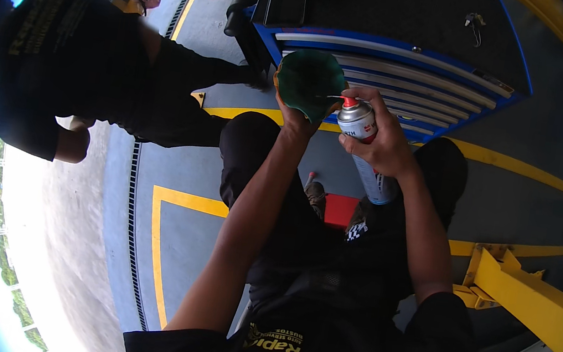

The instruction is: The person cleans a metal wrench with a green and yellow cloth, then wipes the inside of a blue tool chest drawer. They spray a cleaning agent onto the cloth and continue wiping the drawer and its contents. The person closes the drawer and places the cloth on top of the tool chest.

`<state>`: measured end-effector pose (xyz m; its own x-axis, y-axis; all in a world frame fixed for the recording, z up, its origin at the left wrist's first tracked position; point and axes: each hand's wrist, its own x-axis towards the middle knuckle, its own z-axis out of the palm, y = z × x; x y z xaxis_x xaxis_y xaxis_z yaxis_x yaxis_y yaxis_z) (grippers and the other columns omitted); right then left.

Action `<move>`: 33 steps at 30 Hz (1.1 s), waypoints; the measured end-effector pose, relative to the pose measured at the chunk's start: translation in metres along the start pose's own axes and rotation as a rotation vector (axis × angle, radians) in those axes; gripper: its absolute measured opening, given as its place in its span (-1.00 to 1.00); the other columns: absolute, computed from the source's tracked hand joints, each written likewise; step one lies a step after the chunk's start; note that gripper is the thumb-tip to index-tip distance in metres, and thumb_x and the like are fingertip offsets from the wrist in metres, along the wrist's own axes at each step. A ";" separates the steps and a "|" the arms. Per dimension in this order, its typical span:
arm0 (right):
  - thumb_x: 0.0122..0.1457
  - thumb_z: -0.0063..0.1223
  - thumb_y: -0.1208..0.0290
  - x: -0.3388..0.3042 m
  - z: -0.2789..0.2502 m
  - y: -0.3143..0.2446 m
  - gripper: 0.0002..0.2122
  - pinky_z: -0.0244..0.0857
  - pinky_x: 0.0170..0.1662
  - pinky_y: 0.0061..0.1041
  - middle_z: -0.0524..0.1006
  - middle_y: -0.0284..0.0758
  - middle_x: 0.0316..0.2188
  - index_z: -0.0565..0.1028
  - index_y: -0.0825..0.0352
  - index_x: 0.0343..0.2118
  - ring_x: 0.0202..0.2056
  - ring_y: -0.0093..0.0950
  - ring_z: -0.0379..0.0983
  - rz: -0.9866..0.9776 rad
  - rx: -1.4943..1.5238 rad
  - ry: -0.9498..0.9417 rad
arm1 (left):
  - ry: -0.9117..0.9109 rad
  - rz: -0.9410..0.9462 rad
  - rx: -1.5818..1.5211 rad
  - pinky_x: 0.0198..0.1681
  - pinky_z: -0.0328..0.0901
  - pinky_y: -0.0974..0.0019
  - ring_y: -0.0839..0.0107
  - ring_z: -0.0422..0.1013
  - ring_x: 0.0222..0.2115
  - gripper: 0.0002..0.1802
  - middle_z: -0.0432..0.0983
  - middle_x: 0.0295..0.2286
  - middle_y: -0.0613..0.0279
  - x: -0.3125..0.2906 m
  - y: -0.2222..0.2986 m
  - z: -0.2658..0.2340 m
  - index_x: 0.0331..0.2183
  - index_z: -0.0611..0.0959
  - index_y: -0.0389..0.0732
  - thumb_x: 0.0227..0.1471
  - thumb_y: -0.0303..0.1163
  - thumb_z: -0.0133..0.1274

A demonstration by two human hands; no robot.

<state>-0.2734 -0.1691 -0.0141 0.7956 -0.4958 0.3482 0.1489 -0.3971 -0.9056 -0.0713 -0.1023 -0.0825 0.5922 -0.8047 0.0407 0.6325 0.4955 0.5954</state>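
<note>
A dark green piece (pixel 309 80) with a wavy rim, which looks like a cloth cupped into a hollow, rests in my left hand (pixel 295 116). The palm is beneath it, and most of those fingers are hidden behind it. My right hand (pixel 392 145) is wrapped round an aerosol can (pixel 375 183) with a pale body and a red spray nozzle. One finger lies on the nozzle, whose thin straw points left over the green piece. Whether any spray is coming out cannot be made out.
Ahead stands a blue tool cabinet (pixel 392 53) with several drawers; keys (pixel 475 23) and a dark tray (pixel 287 2) lie on its black top. To the left a person in black (pixel 79 54) bends over. A yellow metal arm (pixel 534 298) reaches in from the right. Yellow lines mark the grey floor.
</note>
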 end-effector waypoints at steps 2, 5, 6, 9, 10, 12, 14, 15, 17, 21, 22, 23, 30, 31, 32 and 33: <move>0.10 0.41 0.48 0.001 0.000 0.000 -0.33 0.60 -0.09 -0.32 0.63 -0.23 -0.16 0.36 0.13 0.29 -0.19 -0.38 0.68 0.007 -0.008 0.008 | 0.008 -0.024 -0.065 0.11 0.56 -0.17 -0.01 0.58 0.10 -0.06 0.62 0.10 0.02 0.000 0.001 0.001 0.26 0.56 -0.08 0.32 0.49 -0.32; 0.08 0.42 0.46 0.002 -0.002 -0.001 -0.32 0.57 -0.05 -0.30 0.63 -0.25 -0.14 0.36 0.12 0.29 -0.15 -0.38 0.66 0.084 0.038 0.029 | -0.030 -0.026 -0.128 0.10 0.57 -0.18 -0.02 0.59 0.09 -0.06 0.62 0.10 0.02 0.000 0.003 -0.002 0.26 0.56 -0.08 0.33 0.49 -0.34; 0.08 0.42 0.46 0.001 -0.004 -0.001 -0.32 0.56 -0.04 -0.29 0.63 -0.25 -0.14 0.36 0.12 0.29 -0.15 -0.39 0.66 0.083 0.033 0.001 | -0.054 -0.003 -0.071 0.10 0.57 -0.18 -0.02 0.59 0.09 -0.06 0.61 0.10 0.01 0.000 0.003 -0.001 0.26 0.56 -0.08 0.33 0.49 -0.34; 0.08 0.41 0.45 0.004 -0.005 0.000 -0.33 0.54 -0.02 -0.30 0.62 -0.26 -0.14 0.36 0.14 0.28 -0.15 -0.39 0.65 0.049 0.031 0.024 | 0.014 0.037 0.000 0.09 0.57 -0.17 -0.02 0.59 0.09 -0.06 0.60 0.11 0.01 0.004 0.001 0.003 0.26 0.55 -0.09 0.33 0.48 -0.36; 0.09 0.40 0.45 0.006 -0.004 0.000 -0.34 0.54 -0.02 -0.30 0.62 -0.26 -0.14 0.36 0.14 0.28 -0.15 -0.40 0.65 0.033 0.033 0.049 | 0.018 0.046 0.008 0.09 0.57 -0.17 -0.02 0.59 0.09 -0.06 0.60 0.12 0.02 0.006 0.001 0.003 0.26 0.55 -0.09 0.33 0.48 -0.36; 0.10 0.40 0.44 0.007 -0.003 -0.003 -0.34 0.54 -0.02 -0.31 0.62 -0.26 -0.12 0.36 0.16 0.28 -0.16 -0.39 0.65 0.028 0.056 0.017 | -0.003 0.056 0.023 0.10 0.57 -0.16 -0.01 0.59 0.09 -0.07 0.59 0.12 0.02 0.006 0.002 0.001 0.26 0.55 -0.08 0.33 0.47 -0.35; 0.10 0.39 0.43 0.007 -0.003 -0.003 -0.35 0.54 -0.02 -0.31 0.62 -0.26 -0.11 0.36 0.16 0.27 -0.15 -0.39 0.65 0.019 0.056 0.005 | -0.052 0.059 -0.033 0.11 0.56 -0.11 0.02 0.60 0.07 -0.13 0.61 0.11 0.02 0.006 0.002 0.000 0.23 0.58 -0.11 0.34 0.41 -0.26; 0.10 0.39 0.43 0.007 -0.002 -0.002 -0.35 0.54 -0.02 -0.31 0.62 -0.26 -0.10 0.36 0.16 0.27 -0.15 -0.39 0.64 0.012 0.044 0.010 | -0.071 0.056 -0.097 0.13 0.55 -0.07 0.05 0.61 0.04 -0.19 0.63 0.09 0.02 0.006 0.001 0.001 0.19 0.61 -0.14 0.34 0.36 -0.16; 0.09 0.39 0.43 0.007 -0.002 0.000 -0.35 0.54 -0.02 -0.31 0.61 -0.26 -0.09 0.36 0.15 0.27 -0.13 -0.38 0.64 -0.006 0.054 0.036 | -0.095 0.071 -0.114 0.13 0.55 -0.01 0.08 0.63 0.02 -0.24 0.65 0.07 0.02 0.006 0.000 0.000 0.15 0.63 -0.17 0.35 0.31 -0.06; 0.07 0.39 0.43 0.006 -0.007 0.002 -0.33 0.54 -0.01 -0.31 0.60 -0.25 -0.07 0.36 0.12 0.28 -0.12 -0.37 0.64 -0.035 0.068 0.024 | -0.120 0.056 -0.111 0.10 0.57 0.01 0.08 0.64 0.01 -0.24 0.65 0.06 0.01 0.009 0.001 -0.002 0.16 0.63 -0.18 0.35 0.30 -0.04; 0.07 0.39 0.43 0.006 -0.008 0.002 -0.33 0.54 -0.01 -0.31 0.60 -0.25 -0.08 0.36 0.11 0.28 -0.12 -0.37 0.63 -0.038 0.052 -0.004 | -0.127 0.032 -0.157 0.10 0.58 0.01 0.08 0.64 0.01 -0.24 0.65 0.06 0.01 0.009 0.001 0.000 0.16 0.63 -0.18 0.35 0.30 -0.04; 0.06 0.40 0.43 0.006 -0.008 0.001 -0.32 0.53 -0.02 -0.32 0.60 -0.25 -0.08 0.36 0.11 0.28 -0.13 -0.37 0.63 -0.030 0.069 0.007 | -0.074 0.034 -0.112 0.08 0.59 -0.02 0.06 0.64 0.01 -0.21 0.64 0.06 0.02 0.010 0.001 -0.001 0.18 0.61 -0.16 0.36 0.33 -0.14; 0.06 0.40 0.43 0.005 -0.009 0.002 -0.33 0.52 -0.01 -0.32 0.60 -0.26 -0.08 0.37 0.11 0.27 -0.12 -0.39 0.63 0.000 0.091 -0.060 | -0.037 0.040 -0.015 0.05 0.59 -0.18 0.01 0.64 -0.01 -0.16 0.65 0.04 0.04 0.009 0.000 -0.001 0.20 0.59 -0.11 0.38 0.38 -0.33; 0.06 0.40 0.44 0.005 -0.008 0.001 -0.33 0.52 -0.01 -0.32 0.60 -0.25 -0.07 0.37 0.11 0.27 -0.11 -0.39 0.63 0.013 0.075 -0.057 | -0.015 0.032 -0.046 0.06 0.58 -0.18 0.01 0.64 -0.01 -0.18 0.65 0.02 0.04 0.009 -0.001 -0.001 0.17 0.61 -0.12 0.37 0.37 -0.30; 0.09 0.41 0.42 0.005 -0.009 0.001 -0.33 0.53 0.00 -0.31 0.59 -0.23 -0.04 0.37 0.13 0.29 -0.08 -0.38 0.62 0.016 0.062 -0.025 | 0.004 0.026 -0.077 0.08 0.56 -0.19 0.02 0.63 -0.01 -0.19 0.66 0.01 0.04 0.009 -0.001 -0.002 0.15 0.62 -0.12 0.37 0.37 -0.27; 0.12 0.42 0.41 0.005 -0.009 0.002 -0.33 0.53 0.02 -0.31 0.58 -0.21 -0.01 0.36 0.14 0.30 -0.05 -0.36 0.62 0.019 0.049 0.008 | 0.063 0.008 -0.139 0.11 0.54 -0.17 0.02 0.62 0.00 -0.21 0.67 -0.02 0.04 0.009 -0.002 -0.003 0.11 0.65 -0.14 0.36 0.36 -0.21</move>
<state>-0.2748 -0.1795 -0.0120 0.7938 -0.5093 0.3324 0.1622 -0.3495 -0.9228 -0.0655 -0.1101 -0.0862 0.6247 -0.7808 -0.0077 0.6880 0.5457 0.4784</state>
